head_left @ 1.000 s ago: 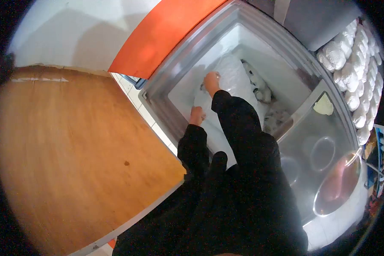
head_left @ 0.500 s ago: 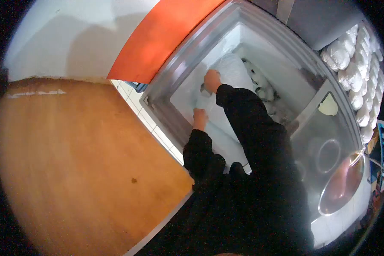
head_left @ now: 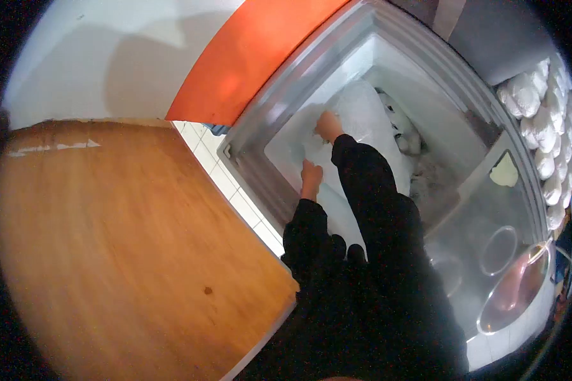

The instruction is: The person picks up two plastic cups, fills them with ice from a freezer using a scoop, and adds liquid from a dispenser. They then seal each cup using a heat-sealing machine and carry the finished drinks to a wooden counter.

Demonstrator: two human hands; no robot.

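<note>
White bundle (head_left: 364, 114) lies beside right hand (head_left: 328, 126) (left hand (head_left: 311, 173) nearer the body).

1. We see a brown wooden surface (head_left: 127, 235) filling the lower left; it bears a small dark spot (head_left: 208, 291) and, near its far edge, a whitish streak (head_left: 57, 147).
2. We find a white wall (head_left: 57, 70) beyond it, with soft grey shadows (head_left: 140, 70) across it; a bright orange panel (head_left: 248, 63) stands beside the wall.
3. We make out pale floor tiles (head_left: 225, 181) in the gap to the right of the wooden surface; a bit of something blue (head_left: 217, 130) shows just below the orange panel.
4. We have a grey panel (head_left: 499, 35) at upper right; lumpy white bundles (head_left: 543, 127) lie in rows near it; the dim, colourful clutter below them is too blurred to name.
</note>
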